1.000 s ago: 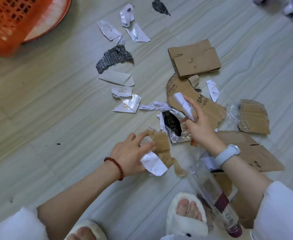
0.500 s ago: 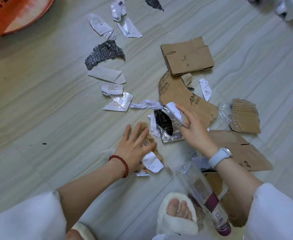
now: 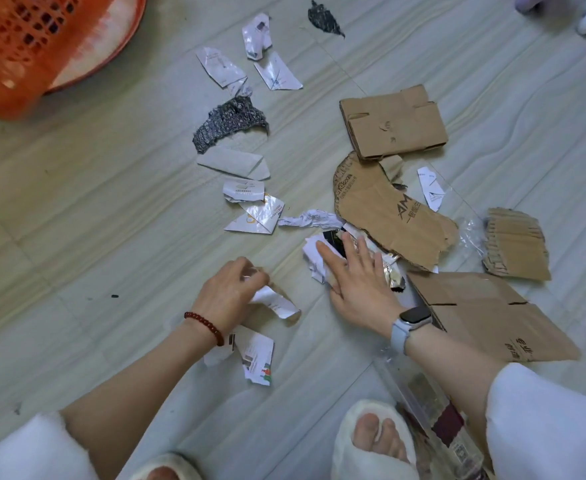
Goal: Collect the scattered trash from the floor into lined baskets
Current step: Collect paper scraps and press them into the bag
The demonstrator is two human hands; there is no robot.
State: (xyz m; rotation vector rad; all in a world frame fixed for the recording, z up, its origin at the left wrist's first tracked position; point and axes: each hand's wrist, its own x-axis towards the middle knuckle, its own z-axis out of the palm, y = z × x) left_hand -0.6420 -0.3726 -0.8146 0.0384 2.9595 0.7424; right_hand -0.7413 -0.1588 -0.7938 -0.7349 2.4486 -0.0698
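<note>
My left hand point(image 3: 229, 292), with a red bead bracelet, curls its fingers round a bundle of white paper and brown cardboard scraps point(image 3: 277, 303) just above the floor. My right hand point(image 3: 357, 275), with a pale watch, lies flat with straight fingers on a heap of white paper, foil and a black wrapper point(image 3: 333, 240). A printed paper scrap point(image 3: 255, 355) lies below my left wrist. The orange basket point(image 3: 18, 46) lies at the top left. Several white paper scraps point(image 3: 222, 65) and a dark mesh piece point(image 3: 229, 123) are scattered between.
Cardboard pieces lie to the right: a folded box point(image 3: 393, 121), a curved printed piece point(image 3: 385, 209), a corrugated piece point(image 3: 514, 244) and a big flat sheet point(image 3: 488, 313). A clear plastic package point(image 3: 430, 410) lies by my slippered foot point(image 3: 371, 441).
My right hand has dropped flat onto the foil and paper heap. My left hand has curled round the paper and cardboard scraps and pulled them back. A printed scrap now lies under its wrist.
</note>
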